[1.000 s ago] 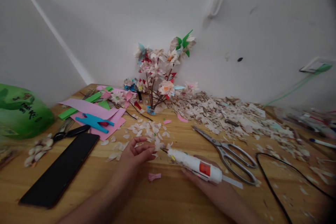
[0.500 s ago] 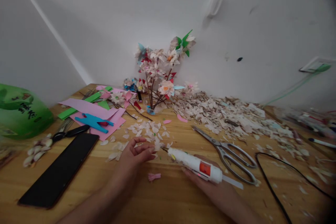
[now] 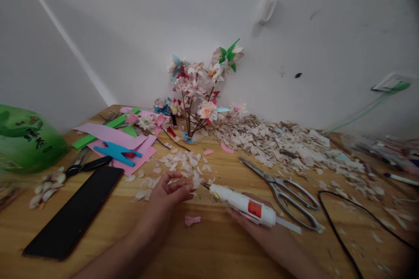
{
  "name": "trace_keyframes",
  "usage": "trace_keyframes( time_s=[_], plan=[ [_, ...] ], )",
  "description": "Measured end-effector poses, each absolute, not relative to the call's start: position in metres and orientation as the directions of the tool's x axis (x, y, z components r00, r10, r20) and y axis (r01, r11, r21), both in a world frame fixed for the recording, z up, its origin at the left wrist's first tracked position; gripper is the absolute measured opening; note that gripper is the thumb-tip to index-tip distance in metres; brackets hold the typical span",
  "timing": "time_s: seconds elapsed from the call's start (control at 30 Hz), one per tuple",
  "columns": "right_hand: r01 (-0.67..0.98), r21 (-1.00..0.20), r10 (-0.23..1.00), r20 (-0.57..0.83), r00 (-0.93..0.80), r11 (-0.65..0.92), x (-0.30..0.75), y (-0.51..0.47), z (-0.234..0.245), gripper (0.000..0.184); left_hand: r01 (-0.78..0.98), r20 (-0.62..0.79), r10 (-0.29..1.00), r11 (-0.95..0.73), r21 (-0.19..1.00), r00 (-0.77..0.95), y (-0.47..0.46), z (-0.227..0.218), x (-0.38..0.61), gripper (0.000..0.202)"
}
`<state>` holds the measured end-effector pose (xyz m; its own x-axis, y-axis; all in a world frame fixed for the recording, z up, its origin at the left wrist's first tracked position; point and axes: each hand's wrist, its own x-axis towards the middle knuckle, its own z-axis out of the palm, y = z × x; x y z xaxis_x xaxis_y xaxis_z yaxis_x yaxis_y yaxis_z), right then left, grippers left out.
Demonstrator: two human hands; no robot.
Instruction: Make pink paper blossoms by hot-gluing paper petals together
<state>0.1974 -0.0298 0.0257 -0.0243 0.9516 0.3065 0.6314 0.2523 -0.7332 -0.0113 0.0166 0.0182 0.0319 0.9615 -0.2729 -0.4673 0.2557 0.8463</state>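
My right hand (image 3: pixel 253 222) is wrapped round a white glue gun (image 3: pixel 240 205) with a red label, a glue stick poking out of its back end. The gun's metal tip points left, close to a pale petal (image 3: pixel 197 182) that my left hand (image 3: pixel 173 192) pinches between thumb and fingers. Whether tip and petal touch I cannot tell. Below the gun's tip, a small pink fringed paper piece (image 3: pixel 192 221) lies on the wooden table (image 3: pixel 183 253). Loose whitish petals (image 3: pixel 185 161) are scattered just beyond my left hand.
Handmade flowers (image 3: pixel 196 83) stand upright at the wall. Metal scissors (image 3: pixel 281 192) lie right of the glue gun, near a black cable (image 3: pixel 340 235). A big heap of dry flakes (image 3: pixel 278 139) covers the back right. Left are a black phone (image 3: pixel 75 211), coloured paper (image 3: pixel 111 135) and a green bag (image 3: pixel 31 139).
Almost nothing differs. The glue gun has shifted very slightly to the left; my left hand keeps its place with the petal.
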Motion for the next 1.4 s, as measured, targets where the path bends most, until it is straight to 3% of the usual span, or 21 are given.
trace_keyframes(
  time_s=[0.1, 0.3, 0.63, 0.83, 1.03, 1.13, 1.2, 1.27, 1.3, 1.37, 1.4],
  plan=[
    [0.600, -0.772, 0.971, 0.235, -0.037, 0.210, 0.194, -0.030, 0.031, 0.020, -0.464, -0.273, 0.962, 0.253, 0.849, 0.026, 0.016, 0.018, -0.011, 0.047],
    [0.596, -0.778, 0.972, 0.234, -0.019, 0.198, 0.193, -0.031, 0.033, 0.017, -0.450, -0.291, 0.956, 0.270, 0.851, 0.022, 0.014, 0.019, -0.011, 0.047],
    [0.516, -0.854, 0.988, 0.013, 0.155, -0.070, 0.224, -0.005, 0.009, 0.032, -0.493, -0.304, 0.952, 0.257, 0.831, -0.016, 0.019, 0.019, -0.013, 0.043],
    [0.480, -0.877, 0.980, 0.075, 0.183, -0.022, 0.246, 0.014, -0.005, 0.037, -0.516, -0.346, 0.936, 0.264, 0.815, -0.068, 0.021, 0.025, -0.015, 0.030],
    [0.593, -0.805, 0.992, 0.070, 0.105, -0.006, 0.250, 0.019, -0.009, 0.040, -0.532, -0.343, 0.936, 0.251, 0.809, -0.080, 0.022, 0.030, -0.018, 0.025],
    [0.624, -0.781, 0.923, 0.263, 0.281, 0.032, 0.254, 0.014, 0.002, 0.056, -0.540, -0.343, 0.935, 0.246, 0.805, -0.086, 0.023, 0.032, -0.019, 0.023],
    [0.655, -0.746, 0.722, 0.518, 0.459, 0.119, 0.253, 0.005, 0.016, 0.068, -0.541, -0.338, 0.937, 0.241, 0.806, -0.087, 0.024, 0.032, -0.020, 0.024],
    [0.711, -0.646, 0.499, 0.729, 0.468, 0.278, 0.244, -0.007, 0.030, 0.071, -0.530, -0.327, 0.941, 0.233, 0.815, -0.090, 0.024, 0.031, -0.021, 0.027],
    [0.716, -0.606, 0.434, 0.780, 0.450, 0.346, 0.237, -0.014, 0.034, 0.064, -0.520, -0.320, 0.943, 0.228, 0.823, -0.091, 0.024, 0.030, -0.021, 0.028],
    [0.718, -0.557, 0.591, 0.767, 0.251, 0.417, 0.219, -0.024, 0.034, 0.040, -0.503, -0.299, 0.950, 0.218, 0.836, -0.085, 0.024, 0.028, -0.021, 0.030],
    [0.713, -0.520, 0.679, 0.730, 0.086, 0.470, 0.208, -0.028, 0.030, 0.042, -0.495, -0.292, 0.953, 0.218, 0.841, -0.077, 0.024, 0.026, -0.021, 0.032]
  ],
)
